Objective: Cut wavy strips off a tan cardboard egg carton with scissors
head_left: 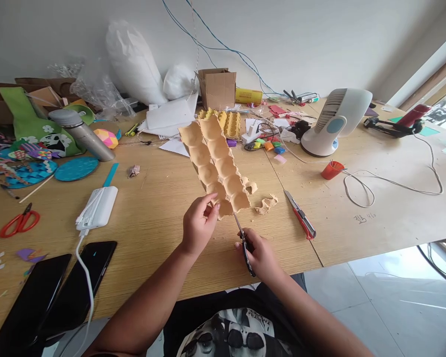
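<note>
A tan egg carton (216, 167) with two rows of cups is held up at a slant over the wooden table. My left hand (200, 223) grips its near left edge between thumb and fingers. In my right hand (260, 253) is a pair of black-handled scissors (241, 233), whose blades touch the near edge of the carton between the two rows. How far apart the blades are, I cannot tell. Two torn carton scraps, one curled (250, 186) and one jagged strip (266, 204), lie just right of the carton.
A utility knife (300, 215) lies to the right, near a small orange cup (332, 170) and a white fan (336, 121). On the left are red-handled scissors (20, 221), a white power bank (97, 208), black phones (78, 282) and a metal flask (82, 135). A cardboard box (218, 89) stands behind.
</note>
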Tool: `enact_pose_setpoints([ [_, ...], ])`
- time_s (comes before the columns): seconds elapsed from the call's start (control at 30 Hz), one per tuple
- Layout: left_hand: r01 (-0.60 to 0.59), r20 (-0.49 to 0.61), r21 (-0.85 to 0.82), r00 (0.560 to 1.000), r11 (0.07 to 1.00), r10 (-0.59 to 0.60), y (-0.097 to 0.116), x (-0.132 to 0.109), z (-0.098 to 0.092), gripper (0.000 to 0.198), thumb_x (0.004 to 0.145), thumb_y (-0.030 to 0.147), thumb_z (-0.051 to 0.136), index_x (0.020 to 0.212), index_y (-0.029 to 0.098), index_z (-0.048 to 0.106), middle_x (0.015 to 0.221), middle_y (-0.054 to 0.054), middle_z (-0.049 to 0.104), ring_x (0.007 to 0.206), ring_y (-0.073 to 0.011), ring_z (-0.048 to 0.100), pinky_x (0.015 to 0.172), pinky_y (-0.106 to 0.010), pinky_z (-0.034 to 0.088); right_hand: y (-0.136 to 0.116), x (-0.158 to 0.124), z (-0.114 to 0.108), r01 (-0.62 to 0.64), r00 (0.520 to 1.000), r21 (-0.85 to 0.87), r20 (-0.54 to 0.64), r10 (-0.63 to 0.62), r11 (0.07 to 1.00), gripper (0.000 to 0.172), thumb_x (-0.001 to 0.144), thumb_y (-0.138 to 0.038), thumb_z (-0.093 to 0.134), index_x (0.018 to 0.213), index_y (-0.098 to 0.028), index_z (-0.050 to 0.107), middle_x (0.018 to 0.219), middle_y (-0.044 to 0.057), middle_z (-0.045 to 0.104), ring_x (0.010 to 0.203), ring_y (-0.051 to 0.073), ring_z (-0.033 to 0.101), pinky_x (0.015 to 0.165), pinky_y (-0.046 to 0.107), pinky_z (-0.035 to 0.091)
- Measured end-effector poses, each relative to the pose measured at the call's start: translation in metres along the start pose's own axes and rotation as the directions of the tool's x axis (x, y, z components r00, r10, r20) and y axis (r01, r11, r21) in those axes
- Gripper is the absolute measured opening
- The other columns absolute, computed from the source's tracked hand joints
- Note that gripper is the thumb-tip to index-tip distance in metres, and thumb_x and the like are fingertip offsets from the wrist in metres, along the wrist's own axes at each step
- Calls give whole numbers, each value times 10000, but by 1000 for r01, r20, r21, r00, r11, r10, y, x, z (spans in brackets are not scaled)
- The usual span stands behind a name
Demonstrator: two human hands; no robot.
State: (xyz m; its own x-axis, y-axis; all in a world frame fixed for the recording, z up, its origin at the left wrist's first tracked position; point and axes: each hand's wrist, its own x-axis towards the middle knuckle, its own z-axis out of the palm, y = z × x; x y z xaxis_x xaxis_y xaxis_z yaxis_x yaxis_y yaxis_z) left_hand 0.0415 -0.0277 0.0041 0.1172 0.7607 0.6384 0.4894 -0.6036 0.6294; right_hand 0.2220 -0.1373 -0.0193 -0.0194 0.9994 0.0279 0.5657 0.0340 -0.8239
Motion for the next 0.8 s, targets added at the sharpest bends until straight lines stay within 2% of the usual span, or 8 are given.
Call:
enact_pose_setpoints([
  [0.47, -34, -15, 49, 999, 998, 35, -1, -1, 0, 260, 955, 249, 616, 1208, 197, 651, 916, -37, 703, 701, -111, 629, 711, -256, 549, 4, 2, -2, -2, 1000, 32, 0, 2, 999, 190, 928, -419, 596, 995, -241, 605, 698, -17, 605, 637, 157, 556, 617, 259, 390],
  [0.8, -17, -10, 38, 1000, 999, 17, -4, -1, 3, 256, 958, 253, 608, 1204, 197, 651, 916, -33, 696, 687, -106, 618, 698, -248, 543, 9, 6, 0, 9, 1000, 69, 7, -10, 998, 182, 925, -409, 615, 898, -238, 560, 709, -21, 581, 632, 146, 534, 612, 256, 374],
])
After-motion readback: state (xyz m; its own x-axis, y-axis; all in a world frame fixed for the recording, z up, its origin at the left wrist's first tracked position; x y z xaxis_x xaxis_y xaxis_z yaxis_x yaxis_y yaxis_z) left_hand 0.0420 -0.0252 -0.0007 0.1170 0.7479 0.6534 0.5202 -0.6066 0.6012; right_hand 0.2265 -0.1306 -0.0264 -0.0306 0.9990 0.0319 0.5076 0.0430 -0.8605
